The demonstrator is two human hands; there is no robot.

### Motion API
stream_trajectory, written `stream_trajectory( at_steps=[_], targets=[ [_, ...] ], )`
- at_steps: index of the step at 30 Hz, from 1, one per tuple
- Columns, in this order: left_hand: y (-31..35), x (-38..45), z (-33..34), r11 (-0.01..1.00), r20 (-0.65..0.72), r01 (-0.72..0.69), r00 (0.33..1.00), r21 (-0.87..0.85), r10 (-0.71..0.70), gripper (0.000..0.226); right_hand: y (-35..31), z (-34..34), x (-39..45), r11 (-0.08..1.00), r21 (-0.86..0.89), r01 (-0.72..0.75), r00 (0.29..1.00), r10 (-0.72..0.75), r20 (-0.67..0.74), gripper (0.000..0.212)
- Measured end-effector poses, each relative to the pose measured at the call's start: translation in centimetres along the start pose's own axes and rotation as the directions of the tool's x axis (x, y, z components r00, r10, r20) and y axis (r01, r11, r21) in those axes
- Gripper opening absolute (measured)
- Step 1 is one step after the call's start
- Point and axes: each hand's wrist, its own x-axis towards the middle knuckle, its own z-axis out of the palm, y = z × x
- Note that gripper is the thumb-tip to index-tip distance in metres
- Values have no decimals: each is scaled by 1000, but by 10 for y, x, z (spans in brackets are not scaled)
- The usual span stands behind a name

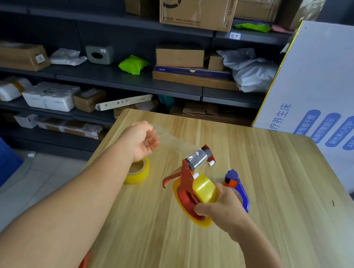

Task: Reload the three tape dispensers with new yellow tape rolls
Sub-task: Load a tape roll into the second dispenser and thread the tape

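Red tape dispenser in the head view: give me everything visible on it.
The red metal tape dispenser has a curved handle, white roller pegs and a grey front roller. A yellow tape roll sits on its hub. The right hand grips it, tilted above the wooden table. The left hand pulls clear tape from its front.

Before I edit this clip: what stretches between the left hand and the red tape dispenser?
Head view: a pulled strip of clear tape spans from left hand to red tape dispenser.

A parcel storeroom: dark shelves (129, 81) (three tiers) hold cardboard boxes (197, 4) and mailers (249, 72).
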Motion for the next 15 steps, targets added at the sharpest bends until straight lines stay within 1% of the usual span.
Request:
stream_trajectory(
  at_steps=[3, 7, 13, 15],
  targets=[
    [-16, -1, 0, 998, -18, 55, 998, 2, -55, 34, -1, -6, 1, 999, 46, 26, 999, -27, 34, 44],
    [-32, -6, -1, 996, -20, 90, 996, 23, -90, 32, -2, -11, 2, 994, 90, 58, 995, -65, 74, 41],
    [-37, -16, -11, 995, 54, 95, 994, -11, -95, 24, 1, -15, -1, 989, 117, 90, 990, -102, 99, 35],
    [-38, -22, -14, 996, 79, 89, 993, -21, -87, 23, 0, -15, -3, 986, 127, 108, 987, -122, 107, 30]
  ],
)
